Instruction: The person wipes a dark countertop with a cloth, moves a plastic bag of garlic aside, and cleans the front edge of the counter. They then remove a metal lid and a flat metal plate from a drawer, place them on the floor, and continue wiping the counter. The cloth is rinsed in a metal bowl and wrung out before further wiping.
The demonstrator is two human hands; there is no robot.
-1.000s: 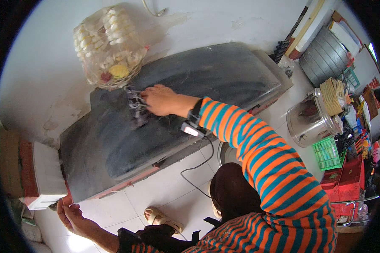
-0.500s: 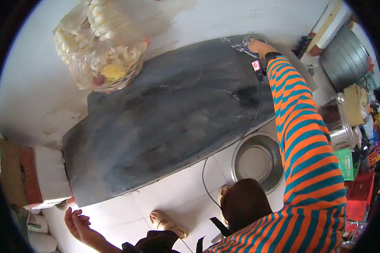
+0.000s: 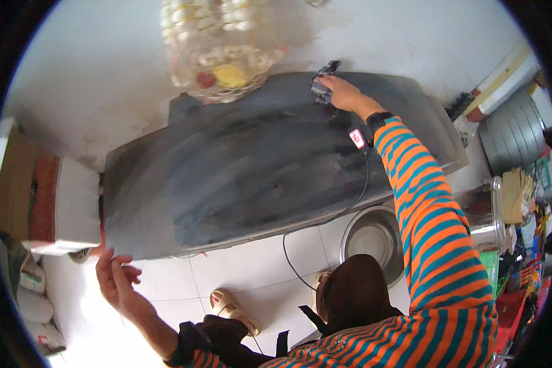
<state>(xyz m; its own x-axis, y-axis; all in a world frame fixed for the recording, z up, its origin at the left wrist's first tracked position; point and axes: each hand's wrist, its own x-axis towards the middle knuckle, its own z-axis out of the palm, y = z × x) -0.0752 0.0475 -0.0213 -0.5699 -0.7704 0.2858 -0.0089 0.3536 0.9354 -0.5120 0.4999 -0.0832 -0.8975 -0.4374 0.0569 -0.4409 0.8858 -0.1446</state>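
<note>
My right hand (image 3: pixel 345 93) is closed on a crumpled grey cloth (image 3: pixel 322 92), pressed to the far edge of a dark slab-like tabletop (image 3: pixel 239 178) against the wall. Faint pale smears mark the dark surface. A cable with a small white-and-red tag (image 3: pixel 357 138) runs from my right wrist across the slab and down its near edge. Low on the left, beyond the slab's near-left corner, my left hand (image 3: pixel 121 283) hangs in the air with fingers loosely curled and apart, holding nothing.
A clear bag of garlic (image 3: pixel 221 55) hangs by the wall over the slab's back left. On the tiled floor, a metal basin (image 3: pixel 374 236) stands by my knee. A large metal tub (image 3: pixel 512 132) and a green crate (image 3: pixel 489 270) are at right. A white box (image 3: pixel 76 205) stands left.
My right hand has moved the cloth leftward along the slab's far edge, away from its far right end. My left hand has risen slightly. The view has shifted too.
</note>
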